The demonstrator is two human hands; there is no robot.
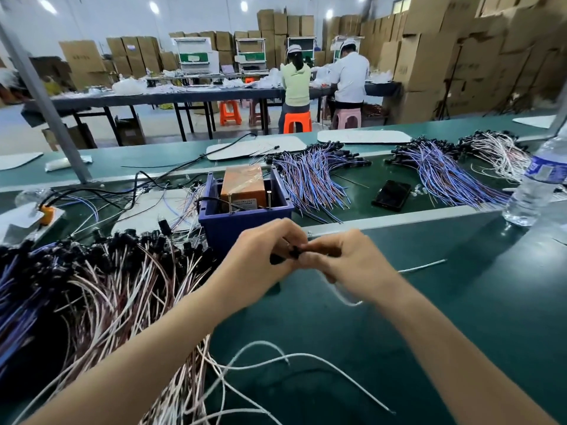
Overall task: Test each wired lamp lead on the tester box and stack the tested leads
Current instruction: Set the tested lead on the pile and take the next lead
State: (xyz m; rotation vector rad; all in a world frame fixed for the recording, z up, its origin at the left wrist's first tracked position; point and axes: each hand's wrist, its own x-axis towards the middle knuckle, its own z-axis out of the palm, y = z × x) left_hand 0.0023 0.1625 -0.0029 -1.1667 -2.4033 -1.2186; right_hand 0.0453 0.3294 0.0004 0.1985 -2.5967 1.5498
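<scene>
At the far left, a tangled heap of pink-and-white leads (101,280) with black sockets is lying on the green worktop (478,326). Just right of it, the tester box (233,228), a blue bin holding an orange unit, is sitting behind the hands. The left hand (260,265) is curling its fingers round the black socket of one lamp lead (291,253), and the right hand (349,265) is pinching the same socket from the other side, so the fingertips of both hands are meeting in front of the box. The lead's pale wire is looping down beneath the right hand. Farther back and to the right, a fanned stack of blue-and-purple leads (310,182) is lying on the worktop, then a dark phone (392,195), a second stack (445,179), and a water bottle (540,185) standing upright at the right edge.
</scene>
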